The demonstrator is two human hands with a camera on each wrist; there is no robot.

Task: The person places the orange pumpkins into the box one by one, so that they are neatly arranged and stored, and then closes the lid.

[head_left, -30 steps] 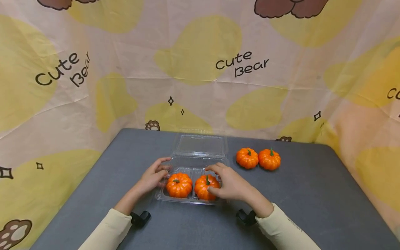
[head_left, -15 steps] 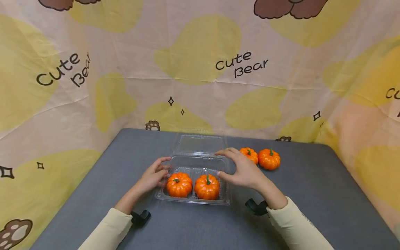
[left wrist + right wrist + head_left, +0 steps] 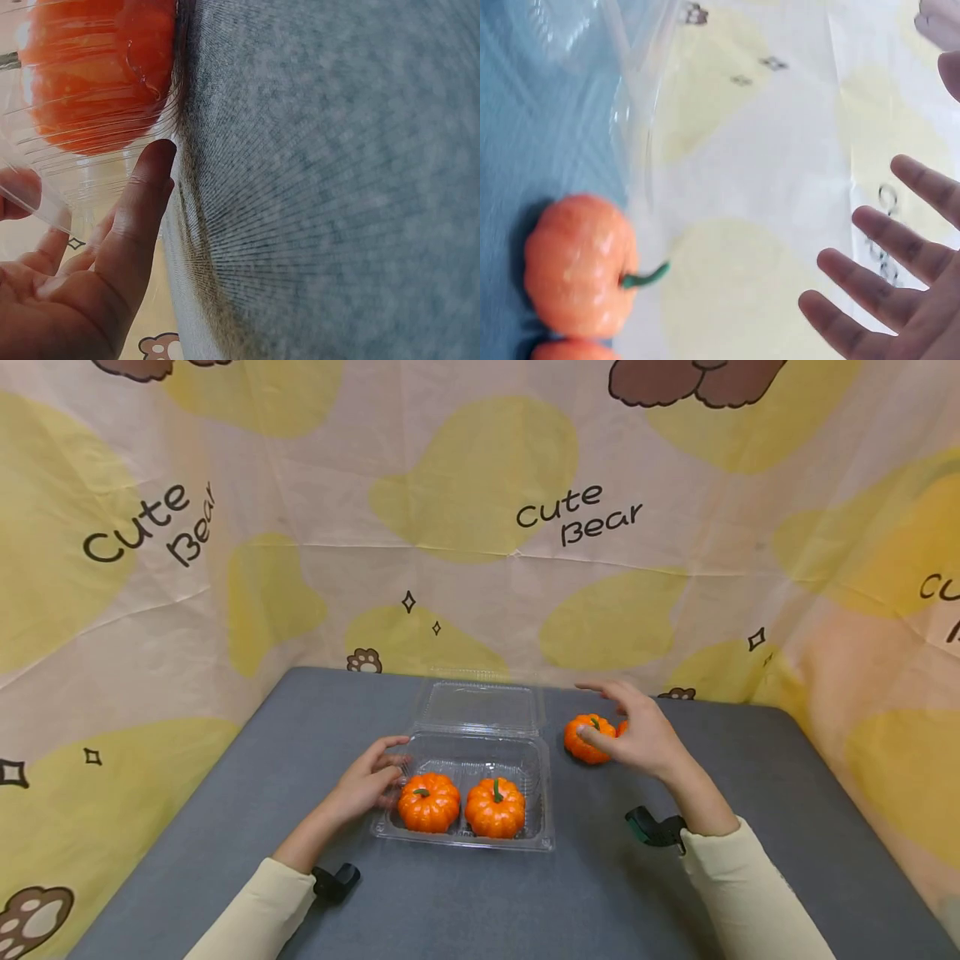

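Observation:
In the head view a clear plastic clamshell box (image 3: 543, 839) lies with its lid folded back. Two small orange pumpkins sit in it side by side, a left one (image 3: 429, 803) and a right one (image 3: 495, 808). My left hand (image 3: 367, 785) rests against the box's left side with fingers extended; the left wrist view shows a fingertip (image 3: 159, 154) low by the plastic wall. To the right of the box, my right hand (image 3: 637, 731) hovers spread above a third pumpkin (image 3: 588, 742), holding nothing. Another pumpkin (image 3: 622, 727) is mostly hidden behind that hand.
The open lid (image 3: 483, 706) extends toward the back edge of the grey table (image 3: 465, 910). A printed cloth (image 3: 465, 510) hangs behind and at both sides. Dark wrist cameras, left (image 3: 336, 883) and right (image 3: 654, 828), jut inward from the sleeves.
My right hand has left the right pumpkin in the box and moved right and back, over the two pumpkins outside. The left hand stays at the box's side.

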